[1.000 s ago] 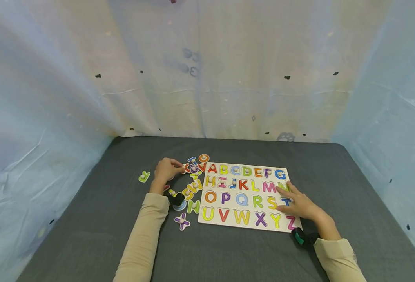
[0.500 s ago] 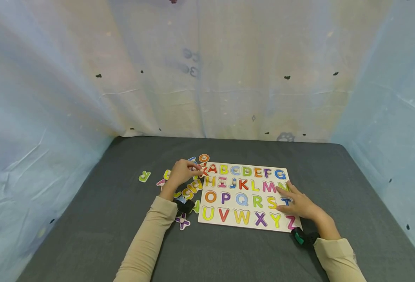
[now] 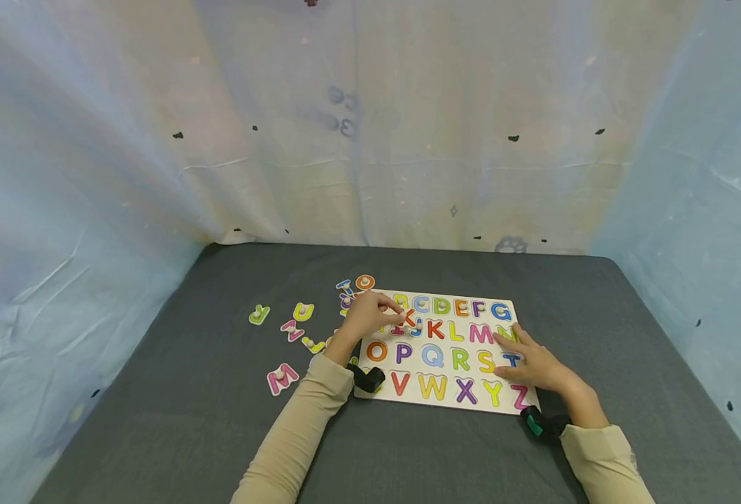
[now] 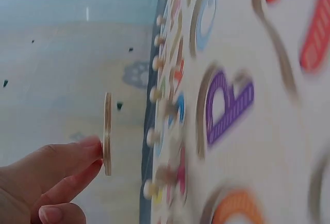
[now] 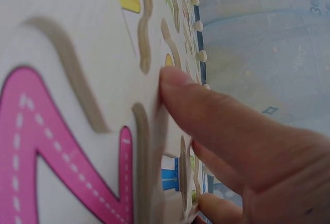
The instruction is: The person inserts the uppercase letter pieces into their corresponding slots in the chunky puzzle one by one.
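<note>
Between thumb and fingertips, my left hand point(image 3: 368, 316) pinches a red letter K puzzle piece point(image 3: 409, 318). The piece hovers over the upper left part of the wooden alphabet board point(image 3: 414, 369). Seen edge-on in the left wrist view, the K piece point(image 4: 107, 131) stands apart from the board. My right hand point(image 3: 537, 364) rests on the board's right side with fingers spread, partly covering the N and T slots. In the right wrist view, the thumb of that hand point(image 5: 227, 121) touches the board near the pink Z slot point(image 5: 31, 131). Knobbed letters fill the top row.
Loose letter pieces lie left of the board: a green R point(image 3: 259, 315), a yellow U point(image 3: 304, 312), a pink M point(image 3: 282, 379), a yellow L point(image 3: 313, 345) and an orange O point(image 3: 364, 282). My left forearm hides others. A curtain surrounds the grey table point(image 3: 446, 462).
My left hand has carried the red K from the loose pieces rightward onto the area above the board. The pink M has come into sight. My right hand has stayed still.
</note>
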A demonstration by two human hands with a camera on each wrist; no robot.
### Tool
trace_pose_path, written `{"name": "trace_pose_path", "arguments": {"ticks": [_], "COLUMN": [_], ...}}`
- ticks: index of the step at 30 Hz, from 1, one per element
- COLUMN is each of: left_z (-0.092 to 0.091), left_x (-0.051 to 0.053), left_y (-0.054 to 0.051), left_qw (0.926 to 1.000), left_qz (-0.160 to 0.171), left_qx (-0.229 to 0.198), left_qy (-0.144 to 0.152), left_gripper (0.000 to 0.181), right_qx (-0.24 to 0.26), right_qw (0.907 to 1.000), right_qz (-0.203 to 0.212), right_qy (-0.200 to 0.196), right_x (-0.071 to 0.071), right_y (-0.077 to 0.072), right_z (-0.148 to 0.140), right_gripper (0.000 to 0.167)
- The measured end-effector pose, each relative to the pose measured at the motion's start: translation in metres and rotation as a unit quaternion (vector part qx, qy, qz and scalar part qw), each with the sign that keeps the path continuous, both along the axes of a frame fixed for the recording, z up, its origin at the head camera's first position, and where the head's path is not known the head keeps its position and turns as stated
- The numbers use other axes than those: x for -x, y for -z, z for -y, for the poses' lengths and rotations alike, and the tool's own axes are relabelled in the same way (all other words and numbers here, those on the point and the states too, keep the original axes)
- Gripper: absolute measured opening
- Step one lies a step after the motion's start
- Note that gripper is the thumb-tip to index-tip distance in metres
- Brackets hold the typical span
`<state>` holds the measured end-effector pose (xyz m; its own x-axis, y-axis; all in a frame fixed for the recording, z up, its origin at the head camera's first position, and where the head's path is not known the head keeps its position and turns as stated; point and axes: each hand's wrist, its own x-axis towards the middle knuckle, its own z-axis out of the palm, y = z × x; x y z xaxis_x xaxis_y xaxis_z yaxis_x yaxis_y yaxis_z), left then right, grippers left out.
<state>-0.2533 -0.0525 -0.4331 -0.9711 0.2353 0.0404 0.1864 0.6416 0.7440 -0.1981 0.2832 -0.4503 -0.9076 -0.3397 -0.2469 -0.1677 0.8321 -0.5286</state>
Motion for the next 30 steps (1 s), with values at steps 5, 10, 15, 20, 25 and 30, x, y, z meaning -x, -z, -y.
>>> {"name": "trace_pose_path", "arguments": {"ticks": [5, 10, 15, 20, 25, 30], "left_z": [-0.021, -0.041, -0.054, -0.058, -0.062, -0.064], "left_x": [0.002, 0.003, 0.005, 0.006, 0.008, 0.008], "left_y": [0.005, 0.009, 0.014, 0.016, 0.018, 0.016], "left_qw": [0.9999, 0.9996, 0.9987, 0.9970, 0.9950, 0.9930], "left_qz": [0.003, 0.020, 0.045, 0.057, 0.049, 0.043], "left_qx": [-0.005, -0.006, 0.023, 0.049, 0.085, 0.108], "left_qy": [0.015, 0.018, 0.006, -0.016, -0.018, -0.017], "left_gripper": [0.014, 0.015, 0.013, 0.010, 0.009, 0.010], "right_qx": [-0.001, 0.002, 0.008, 0.009, 0.006, 0.009], "right_qw": [1.0000, 1.0000, 0.9999, 0.9999, 1.0000, 1.0000], "right_qz": [0.002, 0.001, -0.008, -0.015, -0.006, 0.000], "right_qy": [0.003, 0.003, 0.000, -0.001, 0.002, 0.004], "right_x": [0.001, 0.001, -0.001, -0.002, -0.002, -0.002], "right_y": [0.000, -0.001, 0.000, 0.000, -0.002, -0.003], "right_z": [0.000, 0.000, 0.000, 0.002, 0.003, 0.002], "right_gripper": [0.085, 0.085, 0.083, 0.082, 0.082, 0.083]}}
